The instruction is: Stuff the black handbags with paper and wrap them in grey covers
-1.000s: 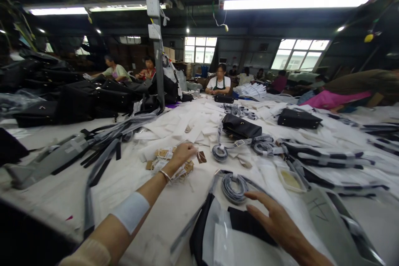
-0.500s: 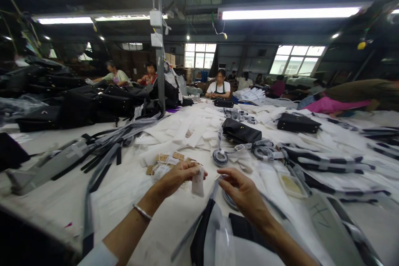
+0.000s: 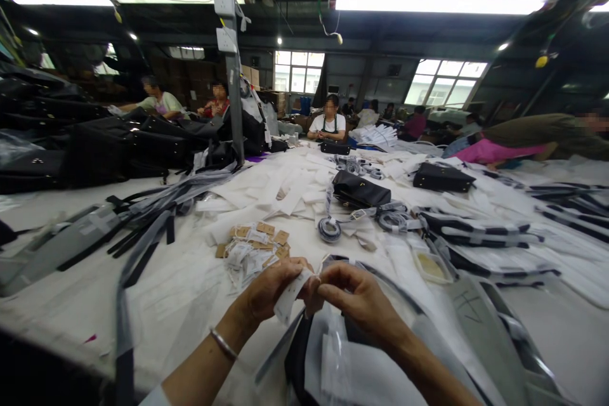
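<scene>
My left hand (image 3: pixel 273 288) is closed on a small white tag (image 3: pixel 288 299), which hangs tilted below the fingers. Close beside it, my right hand (image 3: pixel 359 295) has thumb and forefinger pinched together near the tag's upper end. What lies in that pinch is too small to make out. Under both hands is a black bag (image 3: pixel 295 361) partly covered with clear film and white sheet. A grey-wrapped strap (image 3: pixel 387 276) curves away behind my right hand. Beyond my left hand lies a heap of brown and white tags (image 3: pixel 257 247) with strings.
A black bag (image 3: pixel 361 189) and a coiled strap (image 3: pixel 329 229) lie ahead. At right are a clear tub (image 3: pixel 432 266) and a grey marked panel (image 3: pixel 480 314). Black bags (image 3: pixel 124 149) are piled left by a post (image 3: pixel 234 89). A co-worker (image 3: pixel 328 124) sits across the table.
My right hand has moved left to meet my left hand, its fingers now pinched by the tag. The tag has tilted. The view has shifted a little, showing more of the tag heap.
</scene>
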Demonstrator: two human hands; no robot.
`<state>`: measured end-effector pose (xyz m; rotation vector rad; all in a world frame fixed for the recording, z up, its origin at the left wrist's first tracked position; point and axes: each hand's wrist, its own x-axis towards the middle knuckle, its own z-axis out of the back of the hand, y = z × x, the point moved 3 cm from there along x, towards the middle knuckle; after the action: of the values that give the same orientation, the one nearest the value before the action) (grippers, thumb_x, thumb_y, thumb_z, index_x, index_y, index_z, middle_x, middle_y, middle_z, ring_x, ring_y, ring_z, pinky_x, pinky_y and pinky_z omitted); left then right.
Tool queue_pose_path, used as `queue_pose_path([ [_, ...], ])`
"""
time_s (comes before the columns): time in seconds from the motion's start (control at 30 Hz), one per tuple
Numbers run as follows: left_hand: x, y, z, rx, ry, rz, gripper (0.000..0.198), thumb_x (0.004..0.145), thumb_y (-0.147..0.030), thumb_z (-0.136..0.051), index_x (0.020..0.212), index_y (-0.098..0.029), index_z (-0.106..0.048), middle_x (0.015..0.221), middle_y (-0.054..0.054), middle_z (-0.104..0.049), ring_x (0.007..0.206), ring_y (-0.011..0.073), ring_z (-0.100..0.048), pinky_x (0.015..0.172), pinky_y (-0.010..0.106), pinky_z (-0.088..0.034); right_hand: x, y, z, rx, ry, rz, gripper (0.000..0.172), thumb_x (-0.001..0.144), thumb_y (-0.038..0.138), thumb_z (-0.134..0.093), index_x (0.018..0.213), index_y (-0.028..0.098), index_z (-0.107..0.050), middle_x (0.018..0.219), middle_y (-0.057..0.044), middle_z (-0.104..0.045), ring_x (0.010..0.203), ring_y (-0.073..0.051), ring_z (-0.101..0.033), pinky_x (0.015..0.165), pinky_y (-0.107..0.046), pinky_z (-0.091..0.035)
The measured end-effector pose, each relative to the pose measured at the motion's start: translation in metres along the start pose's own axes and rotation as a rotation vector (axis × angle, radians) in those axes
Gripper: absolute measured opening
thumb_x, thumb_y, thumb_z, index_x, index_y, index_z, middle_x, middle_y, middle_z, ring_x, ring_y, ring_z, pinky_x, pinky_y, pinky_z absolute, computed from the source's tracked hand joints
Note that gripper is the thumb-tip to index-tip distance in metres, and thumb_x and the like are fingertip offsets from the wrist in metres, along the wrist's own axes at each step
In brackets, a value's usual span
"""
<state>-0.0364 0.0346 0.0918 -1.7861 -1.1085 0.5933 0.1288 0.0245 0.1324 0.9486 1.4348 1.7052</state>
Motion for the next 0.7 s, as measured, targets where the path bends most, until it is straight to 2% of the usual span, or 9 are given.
queue_pose_path([
  [0.07,0.000,0.002,0.001,0.013,-0.021,0.012,0.028,0.077,-0.040,-0.068,0.073,-0.013,-0.063,0.068,0.002,-0.056,0.061,0.0117,-0.048,0.060,0.023,-0.037,-0.002,0.002,0.005,-0.036,-0.016,-0.012,0.021,0.079,0.037,-0.073,0.079,0.017,-0.068,0.075,-0.002,-0.071,0.071,-0.017,-0.064,0.070,-0.029,-0.049],
  [0.17,0.000,0.004,0.002,0.042,-0.053,0.025,0.028,0.076,-0.040,-0.070,0.079,-0.013,-0.066,0.069,0.001,-0.054,0.061,0.0117,-0.046,0.060,0.023,-0.035,-0.003,0.004,0.009,-0.083,-0.022,0.002,0.021,0.076,0.034,-0.074,0.089,0.018,-0.071,0.079,-0.001,-0.071,0.072,-0.016,-0.062,0.068,-0.028,-0.047],
  [0.27,0.001,0.004,-0.001,0.082,-0.066,0.040,0.030,0.074,-0.043,-0.071,0.081,-0.013,-0.066,0.069,0.001,-0.054,0.062,0.0126,-0.045,0.060,0.024,-0.036,-0.003,0.002,0.007,-0.018,0.006,-0.042,0.027,0.074,0.035,-0.077,0.094,0.018,-0.070,0.077,-0.001,-0.071,0.068,-0.016,-0.064,0.066,-0.028,-0.049],
  [0.4,0.001,0.005,-0.010,0.138,-0.013,0.061,0.030,0.076,-0.044,-0.070,0.073,-0.016,-0.062,0.064,-0.002,-0.049,0.059,0.0122,-0.041,0.058,0.024,-0.034,-0.006,-0.003,0.002,0.149,-0.043,-0.108,0.041,0.070,0.051,-0.082,0.081,0.014,-0.067,0.067,-0.003,-0.069,0.054,-0.015,-0.062,0.055,-0.027,-0.049],
  [0.5,0.002,0.008,-0.013,0.206,0.039,0.075,0.034,0.082,-0.047,-0.068,0.071,-0.017,-0.059,0.063,-0.004,-0.046,0.059,0.0113,-0.036,0.057,0.023,-0.031,-0.008,-0.004,0.003,0.104,-0.115,-0.097,0.046,0.066,0.058,-0.083,0.070,0.014,-0.068,0.058,-0.001,-0.065,0.048,-0.013,-0.058,0.050,-0.025,-0.046],
  [0.6,0.006,0.013,-0.005,0.393,0.001,0.084,0.047,0.086,-0.064,-0.058,0.072,-0.019,-0.058,0.064,-0.003,-0.046,0.060,0.0131,-0.038,0.057,0.024,-0.033,-0.009,0.000,0.012,-0.075,-0.184,0.052,0.037,0.071,0.054,-0.081,0.070,0.017,-0.075,0.060,-0.001,-0.066,0.056,-0.016,-0.062,0.058,-0.027,-0.049],
  [0.7,0.009,0.012,0.004,0.614,-0.024,0.068,0.055,0.085,-0.071,-0.053,0.073,-0.019,-0.064,0.066,-0.001,-0.052,0.062,0.0153,-0.043,0.059,0.025,-0.038,-0.015,0.010,0.027,-0.389,-0.299,0.246,0.012,0.076,0.035,-0.081,0.077,0.024,-0.080,0.077,-0.002,-0.073,0.077,-0.018,-0.067,0.077,-0.030,-0.049],
])
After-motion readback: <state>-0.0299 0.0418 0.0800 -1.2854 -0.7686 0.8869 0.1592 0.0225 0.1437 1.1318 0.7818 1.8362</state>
